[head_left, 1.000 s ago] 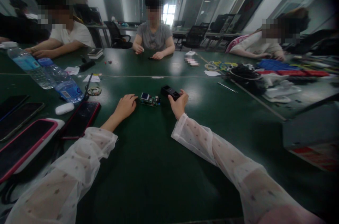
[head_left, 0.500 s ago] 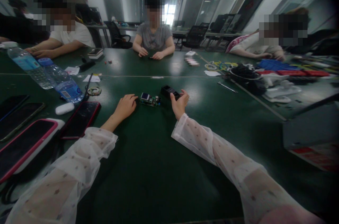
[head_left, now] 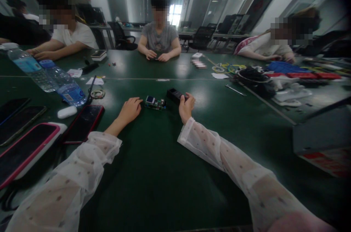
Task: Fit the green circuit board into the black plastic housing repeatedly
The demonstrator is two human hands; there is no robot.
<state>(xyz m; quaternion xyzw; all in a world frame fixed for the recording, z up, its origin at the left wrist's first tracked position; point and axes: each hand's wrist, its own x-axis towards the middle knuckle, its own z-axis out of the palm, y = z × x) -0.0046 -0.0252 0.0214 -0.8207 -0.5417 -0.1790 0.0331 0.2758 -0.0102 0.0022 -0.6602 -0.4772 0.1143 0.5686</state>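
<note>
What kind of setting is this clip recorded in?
Probably an office workroom used for small electronics assembly: a large green table shared by several seated people, a small circuit board between the wearer's hands, coiled cables, and glass partitions behind.

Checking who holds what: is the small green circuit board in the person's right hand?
No: the circuit board lies on the table beside the left hand; the right hand grips a black casing.

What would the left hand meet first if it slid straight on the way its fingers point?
Probably the small green circuit board lying just past the left hand; the fingertips look almost against its near end, though depth is unclear.
</note>
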